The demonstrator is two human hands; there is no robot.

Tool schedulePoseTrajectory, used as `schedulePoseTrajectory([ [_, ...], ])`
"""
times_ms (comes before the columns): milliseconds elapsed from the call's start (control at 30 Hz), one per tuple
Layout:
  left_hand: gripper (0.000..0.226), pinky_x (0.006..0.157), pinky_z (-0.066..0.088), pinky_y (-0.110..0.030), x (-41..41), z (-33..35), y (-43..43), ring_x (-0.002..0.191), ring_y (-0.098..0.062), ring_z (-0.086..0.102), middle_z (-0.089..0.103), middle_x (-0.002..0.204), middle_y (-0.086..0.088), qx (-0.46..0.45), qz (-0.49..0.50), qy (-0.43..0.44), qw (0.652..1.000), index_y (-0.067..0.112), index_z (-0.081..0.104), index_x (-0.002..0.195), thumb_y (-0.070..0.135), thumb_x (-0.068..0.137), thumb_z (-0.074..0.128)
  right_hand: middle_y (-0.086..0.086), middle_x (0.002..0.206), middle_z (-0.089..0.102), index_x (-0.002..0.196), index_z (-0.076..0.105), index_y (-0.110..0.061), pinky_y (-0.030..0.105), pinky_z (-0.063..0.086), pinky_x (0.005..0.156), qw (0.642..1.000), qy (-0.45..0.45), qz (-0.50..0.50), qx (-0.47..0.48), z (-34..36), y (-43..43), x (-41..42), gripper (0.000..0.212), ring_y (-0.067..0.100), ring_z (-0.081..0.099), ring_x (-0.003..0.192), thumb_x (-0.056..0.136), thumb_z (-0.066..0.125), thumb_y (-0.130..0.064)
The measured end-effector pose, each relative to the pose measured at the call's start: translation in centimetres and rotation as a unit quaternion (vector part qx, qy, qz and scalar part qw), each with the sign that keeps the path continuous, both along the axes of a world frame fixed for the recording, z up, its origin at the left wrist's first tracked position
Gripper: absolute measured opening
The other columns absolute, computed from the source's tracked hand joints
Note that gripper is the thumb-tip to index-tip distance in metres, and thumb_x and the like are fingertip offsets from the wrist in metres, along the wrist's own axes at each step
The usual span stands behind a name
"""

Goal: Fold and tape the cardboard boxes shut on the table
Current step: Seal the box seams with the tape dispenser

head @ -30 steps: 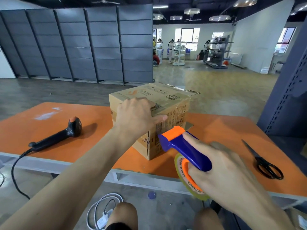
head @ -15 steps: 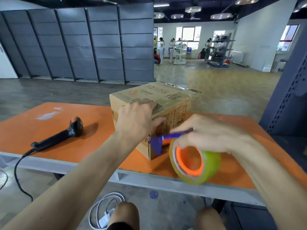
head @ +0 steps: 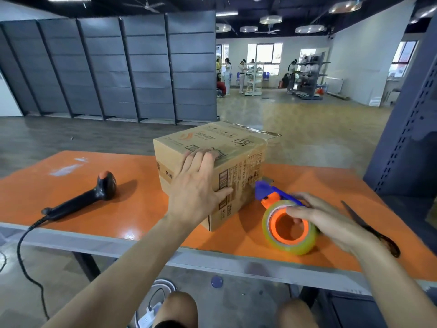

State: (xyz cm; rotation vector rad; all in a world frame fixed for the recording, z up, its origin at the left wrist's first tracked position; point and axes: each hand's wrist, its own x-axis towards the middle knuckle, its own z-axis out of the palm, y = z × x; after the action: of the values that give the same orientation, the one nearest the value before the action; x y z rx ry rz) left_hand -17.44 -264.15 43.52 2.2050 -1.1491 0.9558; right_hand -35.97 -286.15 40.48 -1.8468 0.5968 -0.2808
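Note:
A printed cardboard box (head: 234, 150) stands closed on the orange table (head: 132, 209), with a strip of clear tape sticking out past its far right corner. My left hand (head: 197, 185) lies flat over the box's near top edge, fingers straight, thumb against the side. To the right of the box, a blue and orange tape dispenser (head: 287, 223) with a yellowish roll sits on the table. My right hand (head: 316, 216) holds it from the right, fingers reaching into the roll's orange core.
A black handheld scanner (head: 94, 192) with a cord lies on the table's left part. Black scissors (head: 376, 230) lie at the right edge, partly behind my right wrist. Grey shelving stands to the right, cables lie on the floor below, and people stand far back.
My right hand has moved the tape dispenser away from the box's near corner and lowered it onto the table to the right. My left hand has flattened on the box.

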Motion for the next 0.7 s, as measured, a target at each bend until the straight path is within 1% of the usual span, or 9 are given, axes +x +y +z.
schedulePoseTrajectory([
  [67,0.076,0.118,0.031,-0.044,0.1,-0.2,-0.3,0.121,-0.022,0.046,0.060,0.121,-0.003,-0.016,-0.014,0.014,1.000,0.013,0.054,0.125,0.046,0.067,0.089,0.001,0.095,0.075,0.122,0.066,-0.025,0.039,0.047,0.094,1.000,0.011,-0.019,0.004,-1.0,-0.9,-0.3,0.025,0.023,0.067,0.102,0.097,0.065,-0.027],
  [133,0.067,0.119,0.030,-0.043,0.4,-0.3,-0.2,0.123,-0.023,0.050,0.062,0.122,-0.002,-0.022,-0.028,0.015,0.999,0.013,0.055,0.124,0.046,0.074,0.086,0.003,0.104,0.077,0.118,0.069,-0.024,0.046,0.047,0.104,0.998,0.002,-0.052,0.034,-1.7,-1.5,-0.3,0.021,0.025,0.069,0.105,0.098,0.063,-0.027],
  [200,0.056,0.120,0.031,-0.041,0.5,-0.4,-0.1,0.122,-0.024,0.054,0.065,0.122,-0.003,-0.033,-0.033,0.005,0.999,0.012,0.059,0.122,0.045,0.083,0.079,0.000,0.105,0.077,0.107,0.073,-0.026,0.042,0.049,0.100,0.995,-0.026,-0.087,0.046,-2.1,-1.9,0.0,0.014,0.021,0.070,0.103,0.099,0.062,-0.027],
  [300,0.038,0.117,0.036,-0.041,0.5,-0.4,-0.1,0.124,-0.024,0.058,0.068,0.125,-0.004,-0.068,-0.043,-0.022,0.996,0.013,0.068,0.123,0.039,0.095,0.069,-0.001,0.098,0.076,0.093,0.075,-0.026,0.037,0.044,0.084,0.991,-0.004,-0.128,-0.047,-2.5,-2.1,0.2,0.019,0.021,0.067,0.099,0.100,0.060,-0.035],
  [400,0.028,0.114,0.039,-0.042,0.3,-0.2,-0.3,0.125,-0.024,0.060,0.069,0.127,-0.005,-0.085,-0.051,-0.030,0.995,0.024,0.073,0.125,0.034,0.101,0.061,0.021,0.082,0.067,0.092,0.071,-0.003,0.038,0.033,0.068,0.980,0.035,-0.140,-0.139,-2.8,-2.7,0.1,0.036,0.042,0.063,0.087,0.102,0.058,-0.036],
  [500,0.025,0.114,0.040,-0.045,0.5,0.2,-0.1,0.126,-0.028,0.060,0.069,0.129,-0.006,-0.068,-0.061,-0.023,0.996,0.025,0.074,0.124,0.028,0.102,0.063,0.007,0.070,0.062,0.092,0.074,-0.012,0.039,0.038,0.063,0.962,0.057,-0.125,-0.236,-1.5,-2.4,0.0,0.027,0.036,0.061,0.078,0.097,0.060,-0.035],
  [567,0.027,0.115,0.039,-0.049,0.9,0.6,0.3,0.131,-0.028,0.058,0.068,0.133,-0.005,-0.048,-0.074,0.009,0.996,0.026,0.073,0.126,0.028,0.102,0.063,0.007,0.106,0.073,0.119,0.073,-0.023,0.041,0.048,0.087,0.939,0.073,-0.132,-0.309,-0.4,-2.3,0.6,0.032,0.033,0.061,0.107,0.095,0.061,-0.040],
  [600,0.027,0.117,0.037,-0.049,1.3,0.9,0.6,0.133,-0.026,0.056,0.067,0.135,-0.004,-0.043,-0.084,0.032,0.995,0.027,0.072,0.127,0.029,0.102,0.062,0.007,0.127,0.067,0.135,0.065,-0.025,0.041,0.044,0.101,0.930,0.068,-0.137,-0.333,0.1,-2.1,1.1,0.044,0.032,0.053,0.123,0.096,0.060,-0.044],
  [700,0.028,0.123,0.026,-0.034,2.1,1.7,1.7,0.136,-0.019,0.052,0.064,0.139,0.002,-0.030,-0.128,0.081,0.988,0.027,0.072,0.128,0.027,0.102,0.061,-0.007,0.150,0.050,0.152,0.042,-0.034,0.042,0.037,0.114,0.952,-0.005,-0.083,-0.293,2.7,-0.8,3.2,0.067,0.018,0.043,0.139,0.093,0.055,-0.063],
])
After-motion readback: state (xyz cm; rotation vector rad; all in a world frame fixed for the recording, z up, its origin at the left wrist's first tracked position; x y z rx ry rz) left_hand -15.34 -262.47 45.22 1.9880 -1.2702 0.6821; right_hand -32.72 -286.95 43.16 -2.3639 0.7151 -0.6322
